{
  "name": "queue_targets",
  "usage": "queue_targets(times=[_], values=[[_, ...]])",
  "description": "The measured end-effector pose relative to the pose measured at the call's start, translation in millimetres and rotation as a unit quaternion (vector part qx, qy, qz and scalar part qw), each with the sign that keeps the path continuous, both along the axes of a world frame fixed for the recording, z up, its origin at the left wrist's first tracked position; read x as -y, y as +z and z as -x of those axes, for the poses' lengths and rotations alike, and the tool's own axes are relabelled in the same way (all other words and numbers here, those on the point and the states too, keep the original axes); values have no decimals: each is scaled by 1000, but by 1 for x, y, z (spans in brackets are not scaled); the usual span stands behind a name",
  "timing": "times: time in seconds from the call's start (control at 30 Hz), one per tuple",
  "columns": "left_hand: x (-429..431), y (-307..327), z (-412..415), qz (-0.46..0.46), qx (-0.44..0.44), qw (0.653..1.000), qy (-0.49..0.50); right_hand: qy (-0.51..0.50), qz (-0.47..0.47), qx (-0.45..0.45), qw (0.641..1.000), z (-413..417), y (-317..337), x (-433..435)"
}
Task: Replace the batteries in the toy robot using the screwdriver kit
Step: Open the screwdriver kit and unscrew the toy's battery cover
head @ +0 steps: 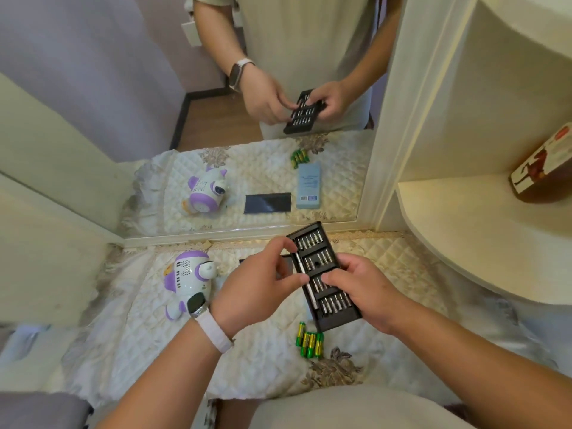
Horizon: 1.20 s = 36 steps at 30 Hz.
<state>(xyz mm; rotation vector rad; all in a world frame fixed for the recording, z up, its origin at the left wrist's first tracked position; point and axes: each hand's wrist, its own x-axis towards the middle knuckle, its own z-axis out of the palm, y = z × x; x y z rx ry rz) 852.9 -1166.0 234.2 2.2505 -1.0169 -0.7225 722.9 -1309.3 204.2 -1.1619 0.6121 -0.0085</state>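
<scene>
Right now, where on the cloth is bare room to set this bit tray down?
Bare cloth lies right of the bit tray, toward the curved shelf, and between the toy robot and the batteries. Around the tray it is crowded.

Cream quilted cloth (pixel 145 339) covers the tabletop, with a brown floral patch (pixel 335 368) near right and a lace trim (pixel 374 235) along the far edge. Mirror (pixel 123 88) stands at the far side, touching the cloth; it reflects lilac wall, wood floor and dark skirting. Rounded cream shelf (pixel 458 239) at right. On it, far right, a tilted brown bottle (pixel 541 171) with a red-and-white label, partly cut off. Grey fabric (pixel 40 410) near left corner.
</scene>
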Motion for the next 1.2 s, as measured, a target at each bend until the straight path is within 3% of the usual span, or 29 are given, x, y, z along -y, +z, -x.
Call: queue_targets(times=[0.17, 0.33, 0.57, 0.7, 0.83, 1.03, 1.2], values=[[18, 3, -1, -10, -62, 998, 3, -9, -2, 7, 1000, 0, -7, 10], [19, 0, 6, -16, 0, 1000, 12, -13, -8, 6, 1000, -5, -13, 16], [17, -5, 4, -22, -18, 999, 37, 7, 9, -2, 1000, -13, -21, 17], [17, -8, 8, 37, -69, 992, 102, 12, 9, -16, 1000, -12, -26, 11], [14, -11, 22, 139, -141, 961, 191, 2, 37, -29, 999, -13, -31, 7], [-6, -26, 45, 198, -263, 887, 324, 20, 54, -43, 997, -15, -39, -9], [-37, -32, 40, 222, -263, 856, 387, 54, 67, -90, 992, -23, -60, -34]])
